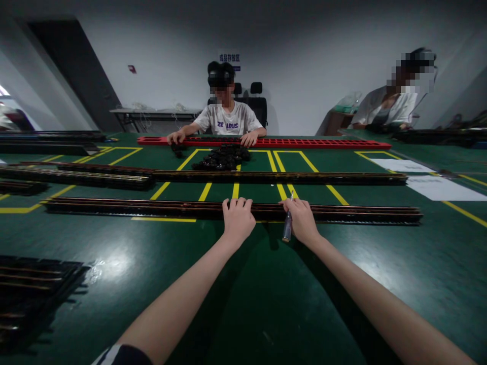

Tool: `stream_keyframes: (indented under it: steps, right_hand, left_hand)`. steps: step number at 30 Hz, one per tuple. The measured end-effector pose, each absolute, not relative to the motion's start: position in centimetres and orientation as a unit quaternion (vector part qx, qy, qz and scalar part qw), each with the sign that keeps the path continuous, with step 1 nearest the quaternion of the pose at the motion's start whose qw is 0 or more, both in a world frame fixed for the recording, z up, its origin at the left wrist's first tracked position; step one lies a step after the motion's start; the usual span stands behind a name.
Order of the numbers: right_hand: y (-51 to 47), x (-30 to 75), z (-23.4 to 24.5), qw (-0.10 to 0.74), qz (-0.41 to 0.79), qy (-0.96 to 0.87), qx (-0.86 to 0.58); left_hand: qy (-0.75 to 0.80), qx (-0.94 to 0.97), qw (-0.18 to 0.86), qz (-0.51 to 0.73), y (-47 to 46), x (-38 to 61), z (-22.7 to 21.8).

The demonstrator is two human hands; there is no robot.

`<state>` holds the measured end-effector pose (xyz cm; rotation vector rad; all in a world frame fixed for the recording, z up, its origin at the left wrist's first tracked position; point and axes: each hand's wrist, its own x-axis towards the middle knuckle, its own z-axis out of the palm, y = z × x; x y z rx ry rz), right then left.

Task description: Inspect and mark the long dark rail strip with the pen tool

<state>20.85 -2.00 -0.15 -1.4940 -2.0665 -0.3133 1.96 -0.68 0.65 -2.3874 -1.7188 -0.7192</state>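
Observation:
A long black rail (152, 208) lies across the green table (243, 294) in front of me. My left hand (237, 217) rests on the rail's near edge, fingers curled over it. My right hand (302, 218) is closed round a small screwdriver with a clear handle (287, 229), its tip pointing up at the rail. Both hands sit near the rail's middle, a short gap between them.
A second black rail (266, 177) lies farther back, then a pile of small black parts (222, 158) and a red rail (304, 143). A person sits opposite with hands on the red rail; another sits at the right. Black rails are stacked at the left (34, 289). White sheets (437, 186) lie right.

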Motion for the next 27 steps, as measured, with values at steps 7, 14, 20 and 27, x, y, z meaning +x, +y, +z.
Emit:
stream_keyframes:
  steps: [7, 14, 20, 27]
  right_hand:
    - [-2.01, 20.85, -0.15, 0.294, -0.092, -0.771, -0.557]
    - [-2.25, 20.60, 0.13, 0.278, -0.105, -0.775, -0.557]
    - [-2.36, 20.45, 0.23, 0.280, -0.110, -0.775, -0.556]
    - [-2.25, 20.55, 0.10, 0.271, -0.120, -0.773, -0.561]
  left_hand:
    - [-0.567, -0.790, 0.055, -0.226, -0.68, 1.99, 0.77]
    - [-0.566, -0.790, 0.060, -0.227, -0.81, 1.98, 0.90]
    - [-0.568, -0.790, 0.056, -0.225, -0.77, 2.05, 0.87]
    - [-0.570, -0.789, 0.066, -0.220, -0.86, 2.10, 0.92]
